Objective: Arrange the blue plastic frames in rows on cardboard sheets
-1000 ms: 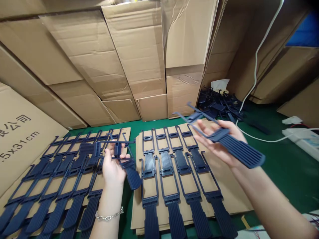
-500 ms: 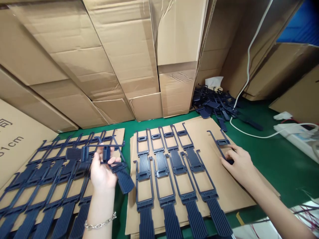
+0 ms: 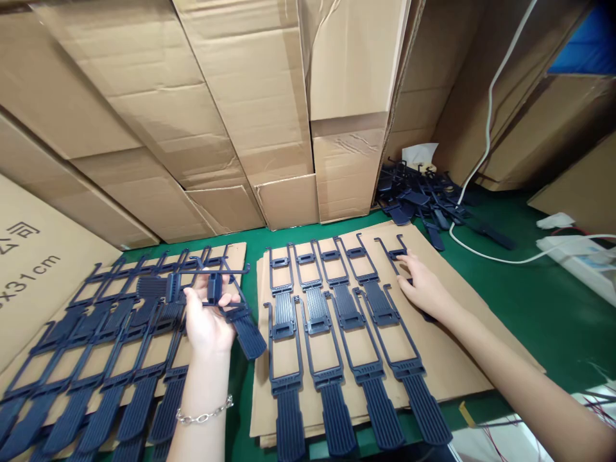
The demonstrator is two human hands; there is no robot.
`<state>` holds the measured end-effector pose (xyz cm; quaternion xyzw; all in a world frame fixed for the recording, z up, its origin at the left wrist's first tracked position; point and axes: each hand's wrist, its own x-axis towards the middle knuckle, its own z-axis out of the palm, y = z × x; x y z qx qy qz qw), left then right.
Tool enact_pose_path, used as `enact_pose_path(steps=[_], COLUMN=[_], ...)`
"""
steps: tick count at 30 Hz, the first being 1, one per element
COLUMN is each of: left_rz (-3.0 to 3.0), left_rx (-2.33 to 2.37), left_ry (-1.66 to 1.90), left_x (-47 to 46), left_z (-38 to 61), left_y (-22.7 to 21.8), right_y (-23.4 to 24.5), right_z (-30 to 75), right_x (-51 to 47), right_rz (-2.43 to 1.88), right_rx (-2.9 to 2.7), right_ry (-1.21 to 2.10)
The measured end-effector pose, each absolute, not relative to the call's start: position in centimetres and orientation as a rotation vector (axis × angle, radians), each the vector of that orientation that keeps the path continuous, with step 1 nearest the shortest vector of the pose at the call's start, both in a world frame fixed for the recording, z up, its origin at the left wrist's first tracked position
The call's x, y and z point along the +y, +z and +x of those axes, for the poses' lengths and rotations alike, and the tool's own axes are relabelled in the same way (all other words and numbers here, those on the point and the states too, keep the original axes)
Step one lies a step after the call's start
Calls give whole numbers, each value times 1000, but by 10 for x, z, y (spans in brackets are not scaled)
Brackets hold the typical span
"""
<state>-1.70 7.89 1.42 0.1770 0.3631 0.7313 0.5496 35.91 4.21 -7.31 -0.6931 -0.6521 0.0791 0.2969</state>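
Observation:
My left hand (image 3: 208,319) is raised over the gap between two cardboard sheets, fingers closed round a small bundle of dark blue plastic strap pieces (image 3: 226,301). My right hand (image 3: 424,287) lies flat on another dark blue strap piece (image 3: 395,253), pressing it onto the right cardboard sheet (image 3: 462,333) at the end of the upper row. On that sheet two rows of the same pieces (image 3: 332,321) lie side by side.
The left cardboard sheet (image 3: 238,253) is covered with several overlapping strap pieces (image 3: 96,346). A loose heap of the pieces (image 3: 423,202) lies at the back right beside a white cable (image 3: 486,256). Cardboard boxes (image 3: 269,109) wall the back. The table top is green (image 3: 543,314).
My right hand brought a strap piece down from the air onto the right sheet, then slid it left against the upper row. My left hand kept its bundle and hardly moved.

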Motion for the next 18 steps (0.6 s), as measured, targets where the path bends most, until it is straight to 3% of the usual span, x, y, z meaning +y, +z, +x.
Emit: enact_pose_path(steps=[18], left_rz=[691], left_rx=[803], left_ry=[1677], left_x=[72], left_z=[-19], left_y=[17], right_y=[-66], right_z=[342], right_x=[64], right_rz=[-1783], right_rx=[-1738], right_ry=[272])
